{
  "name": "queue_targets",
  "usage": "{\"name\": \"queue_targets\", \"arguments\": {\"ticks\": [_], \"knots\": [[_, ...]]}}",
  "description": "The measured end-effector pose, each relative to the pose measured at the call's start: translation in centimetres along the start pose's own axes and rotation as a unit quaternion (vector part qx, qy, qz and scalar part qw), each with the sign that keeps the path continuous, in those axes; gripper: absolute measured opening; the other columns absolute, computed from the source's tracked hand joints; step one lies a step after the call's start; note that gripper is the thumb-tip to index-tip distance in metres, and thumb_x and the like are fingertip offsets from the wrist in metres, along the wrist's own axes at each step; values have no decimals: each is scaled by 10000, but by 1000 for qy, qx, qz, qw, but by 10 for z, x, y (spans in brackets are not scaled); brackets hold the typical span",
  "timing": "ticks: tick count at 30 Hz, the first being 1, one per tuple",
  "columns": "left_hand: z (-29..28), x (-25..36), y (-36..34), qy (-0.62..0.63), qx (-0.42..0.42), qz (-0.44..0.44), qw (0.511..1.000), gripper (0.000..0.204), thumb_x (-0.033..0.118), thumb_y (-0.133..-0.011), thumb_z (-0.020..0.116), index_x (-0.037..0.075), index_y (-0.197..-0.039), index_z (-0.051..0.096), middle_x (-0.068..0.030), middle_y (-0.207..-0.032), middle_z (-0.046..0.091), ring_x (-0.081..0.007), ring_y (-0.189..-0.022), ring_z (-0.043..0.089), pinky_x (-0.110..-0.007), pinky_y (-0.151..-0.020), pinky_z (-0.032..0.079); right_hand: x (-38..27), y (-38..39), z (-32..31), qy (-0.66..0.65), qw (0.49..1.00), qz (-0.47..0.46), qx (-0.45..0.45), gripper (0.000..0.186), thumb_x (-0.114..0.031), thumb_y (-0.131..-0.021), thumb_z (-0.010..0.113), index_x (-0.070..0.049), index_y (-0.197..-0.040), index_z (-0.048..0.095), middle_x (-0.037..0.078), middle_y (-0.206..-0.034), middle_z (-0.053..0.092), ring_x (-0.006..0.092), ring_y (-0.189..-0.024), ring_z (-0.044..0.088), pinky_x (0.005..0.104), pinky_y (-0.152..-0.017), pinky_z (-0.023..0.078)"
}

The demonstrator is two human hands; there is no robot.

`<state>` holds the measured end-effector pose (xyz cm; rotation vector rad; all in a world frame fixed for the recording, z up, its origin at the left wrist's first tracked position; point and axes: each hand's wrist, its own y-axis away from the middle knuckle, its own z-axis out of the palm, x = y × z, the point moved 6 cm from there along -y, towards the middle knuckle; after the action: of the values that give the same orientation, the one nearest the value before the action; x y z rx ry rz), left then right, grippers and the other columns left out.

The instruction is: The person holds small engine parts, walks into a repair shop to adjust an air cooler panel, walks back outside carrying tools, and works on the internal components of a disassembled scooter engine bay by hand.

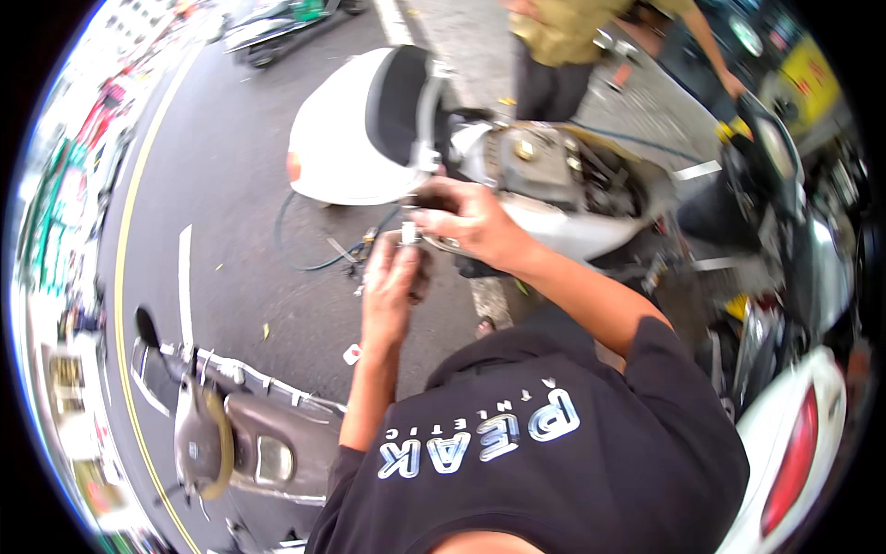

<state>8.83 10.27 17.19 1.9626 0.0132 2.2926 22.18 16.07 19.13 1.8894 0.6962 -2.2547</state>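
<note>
My left hand [392,282] is raised with its fingers closed around a small light-coloured, metallic-looking part [410,233]. My right hand [471,220] comes in from the right, thumb and fingers pinched just above that part. Whatever lies between the right fingertips is too small to make out. Both sets of fingertips nearly meet and look darkly smudged. Just beyond them stands a white scooter with its body opened, showing a dark inner compartment [544,171]. At its rear is a rounded white piece with a black pad [355,129].
A grey-brown scooter [305,439] is parked at the lower left. A white scooter tail with a red light [792,457] is close on the right. Across the scooter stands a person in a khaki shirt [563,32]. A dark hose [323,266] lies on the asphalt.
</note>
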Motion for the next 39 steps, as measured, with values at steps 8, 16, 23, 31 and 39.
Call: {"name": "queue_targets", "arguments": {"ticks": [8, 16, 23, 31, 39], "knots": [[15, -17, -4, 18, -106, 85, 991, 291, 201, -904, 621, 5, -1116, 583, -39, -877, 604, -126, -818, 567, -276, -739, 477, -2, 34, -26, -108, 982, 52, 148, 221, -138, -880, 615, 6, -1047, 605, 14, -866, 605, 76, -759, 540, 235, -677, 458], [52, -58, -30, 115, -206, 31, 971, 348, 195, -861, 694, 21, -1130, 559, -31, -1016, 598, -140, -938, 575, -298, -841, 478, -15, 82, -49, 147, 977, 36, 153, 217, -86, -857, 636, 19, -1044, 599, 50, -915, 610, 99, -815, 582, 260, -715, 489], [85, -103, -44, -5, -265, -61, 962, 340, 204, -865, 692, 14, -1117, 566, -32, -886, 604, -97, -739, 529, -234, -656, 440, 1, 119, -96, 294, 934, 9, 201, 234, -99, -763, 699, 6, -954, 614, 118, -871, 605, 250, -766, 609, 327, -689, 494], [109, -115, -65, -145, -290, -147, 935, 326, 223, -886, 656, 21, -1127, 572, -37, -841, 619, -81, -680, 526, -210, -591, 418, 60, 150, -138, 55, 939, 93, 327, 225, -150, -786, 678, -6, -949, 620, 90, -847, 624, 183, -772, 609, 292, -730, 478], [155, -111, -97, -220, -303, -142, 916, 269, 173, -900, 637, 2, -1101, 586, 18, -791, 561, -48, -638, 451, -195, -546, 351, 65, 143, -180, 141, 940, 35, 309, 255, -182, -766, 664, -16, -946, 595, 122, -842, 620, 255, -779, 613, 348, -714, 478]]}}
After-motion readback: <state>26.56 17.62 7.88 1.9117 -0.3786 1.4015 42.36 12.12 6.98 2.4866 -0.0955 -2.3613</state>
